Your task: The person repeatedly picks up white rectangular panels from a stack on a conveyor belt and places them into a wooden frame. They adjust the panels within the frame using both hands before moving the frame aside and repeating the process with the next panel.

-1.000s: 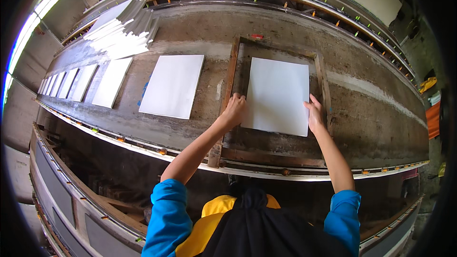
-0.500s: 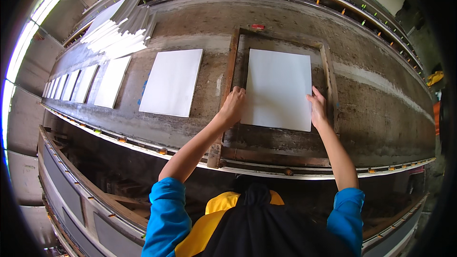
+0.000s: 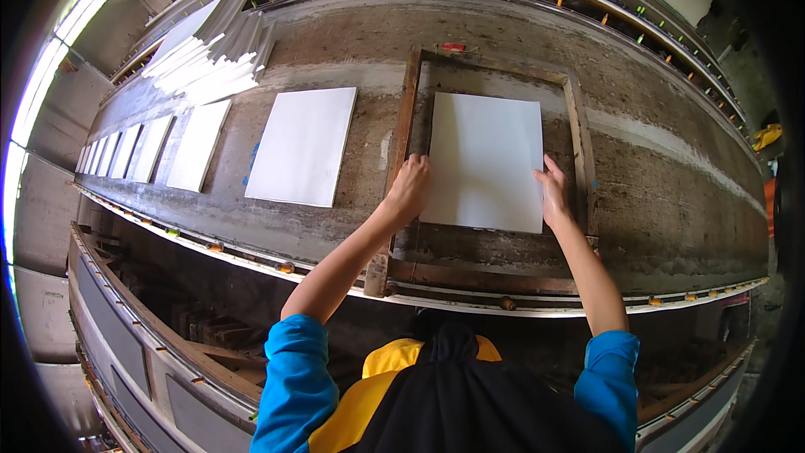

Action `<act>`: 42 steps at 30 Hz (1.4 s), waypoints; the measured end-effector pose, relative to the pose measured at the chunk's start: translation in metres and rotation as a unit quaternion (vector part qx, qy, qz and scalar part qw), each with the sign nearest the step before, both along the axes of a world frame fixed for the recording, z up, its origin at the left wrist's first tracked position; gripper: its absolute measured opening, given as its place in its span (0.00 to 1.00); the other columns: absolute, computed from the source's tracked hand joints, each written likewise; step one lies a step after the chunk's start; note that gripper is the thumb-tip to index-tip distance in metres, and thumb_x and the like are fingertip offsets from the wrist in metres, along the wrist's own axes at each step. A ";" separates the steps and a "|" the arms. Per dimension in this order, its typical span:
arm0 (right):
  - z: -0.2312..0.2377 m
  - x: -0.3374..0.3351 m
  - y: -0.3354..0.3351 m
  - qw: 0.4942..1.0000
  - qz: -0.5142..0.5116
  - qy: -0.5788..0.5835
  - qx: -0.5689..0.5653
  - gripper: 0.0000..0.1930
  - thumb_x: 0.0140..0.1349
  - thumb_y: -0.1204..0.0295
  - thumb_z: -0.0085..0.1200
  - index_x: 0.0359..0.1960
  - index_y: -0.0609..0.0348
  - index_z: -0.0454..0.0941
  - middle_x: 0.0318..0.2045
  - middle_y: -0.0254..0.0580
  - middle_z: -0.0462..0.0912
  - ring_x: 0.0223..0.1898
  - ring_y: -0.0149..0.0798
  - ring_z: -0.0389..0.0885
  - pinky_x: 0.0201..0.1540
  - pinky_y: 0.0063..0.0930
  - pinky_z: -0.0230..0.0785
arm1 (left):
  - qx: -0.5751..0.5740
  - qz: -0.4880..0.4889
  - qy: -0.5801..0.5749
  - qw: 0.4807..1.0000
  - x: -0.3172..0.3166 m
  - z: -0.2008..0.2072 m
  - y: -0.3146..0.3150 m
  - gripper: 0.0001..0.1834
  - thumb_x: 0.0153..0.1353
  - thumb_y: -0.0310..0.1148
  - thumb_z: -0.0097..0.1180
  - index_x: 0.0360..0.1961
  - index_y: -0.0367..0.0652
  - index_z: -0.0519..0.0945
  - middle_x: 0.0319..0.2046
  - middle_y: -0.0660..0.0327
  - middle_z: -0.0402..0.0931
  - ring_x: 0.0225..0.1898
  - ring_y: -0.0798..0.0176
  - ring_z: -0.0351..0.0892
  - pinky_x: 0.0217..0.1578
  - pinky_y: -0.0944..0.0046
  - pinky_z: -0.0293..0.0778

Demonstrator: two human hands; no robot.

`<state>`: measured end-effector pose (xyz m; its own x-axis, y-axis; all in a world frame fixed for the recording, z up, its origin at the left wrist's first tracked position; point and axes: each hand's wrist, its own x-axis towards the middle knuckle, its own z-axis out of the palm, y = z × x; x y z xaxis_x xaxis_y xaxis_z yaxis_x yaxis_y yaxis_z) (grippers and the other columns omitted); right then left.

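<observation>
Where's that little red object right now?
In the head view, the red object lies above centre, slightly right, on the table just beyond the wooden frame.

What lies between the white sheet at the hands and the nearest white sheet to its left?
In the head view, a strip of table, the wooden frame's left bar and the left hand, beside the handled sheet, lie there.
</observation>
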<state>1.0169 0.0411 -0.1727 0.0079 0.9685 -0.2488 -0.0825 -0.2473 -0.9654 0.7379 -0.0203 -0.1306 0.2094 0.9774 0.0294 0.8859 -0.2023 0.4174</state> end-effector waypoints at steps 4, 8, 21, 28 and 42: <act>-0.002 0.000 0.002 1.000 0.012 0.014 0.010 0.28 0.56 0.79 0.43 0.60 0.65 0.53 0.46 0.47 0.71 0.45 0.34 0.71 0.50 0.27 0.60 | 0.029 0.000 -0.002 1.000 -0.001 -0.007 0.002 0.14 0.49 0.20 0.42 0.39 0.26 0.67 0.36 0.39 0.67 0.40 0.41 0.70 0.42 0.52 0.68; -0.003 0.001 0.001 1.000 0.006 -0.006 0.019 0.28 0.55 0.79 0.43 0.60 0.65 0.53 0.44 0.46 0.73 0.43 0.33 0.72 0.47 0.26 0.62 | 0.010 -0.028 0.072 0.997 0.005 0.002 0.004 0.11 0.48 0.20 0.42 0.35 0.26 0.68 0.34 0.40 0.67 0.38 0.41 0.69 0.41 0.51 0.68; -0.001 -0.004 0.004 0.999 0.007 -0.013 0.037 0.28 0.54 0.79 0.42 0.59 0.66 0.55 0.39 0.43 0.75 0.36 0.29 0.73 0.40 0.23 0.65 | 0.024 0.017 0.083 0.996 0.018 0.005 -0.005 0.13 0.47 0.18 0.42 0.36 0.26 0.66 0.38 0.39 0.64 0.42 0.39 0.66 0.41 0.48 0.68; -0.006 -0.004 0.007 1.000 -0.025 -0.004 -0.007 0.29 0.53 0.79 0.44 0.60 0.65 0.55 0.44 0.45 0.73 0.41 0.32 0.72 0.47 0.25 0.63 | 0.000 0.052 -0.012 0.999 0.012 0.003 -0.006 0.13 0.48 0.19 0.43 0.38 0.27 0.65 0.38 0.37 0.65 0.38 0.37 0.70 0.38 0.49 0.70; 0.005 0.006 0.007 0.999 -0.030 0.005 0.013 0.29 0.53 0.78 0.44 0.60 0.64 0.55 0.44 0.45 0.73 0.42 0.32 0.72 0.46 0.25 0.63 | 0.015 0.091 -0.047 0.995 0.003 -0.017 -0.001 0.15 0.48 0.17 0.38 0.39 0.25 0.66 0.33 0.38 0.70 0.36 0.39 0.73 0.36 0.51 0.71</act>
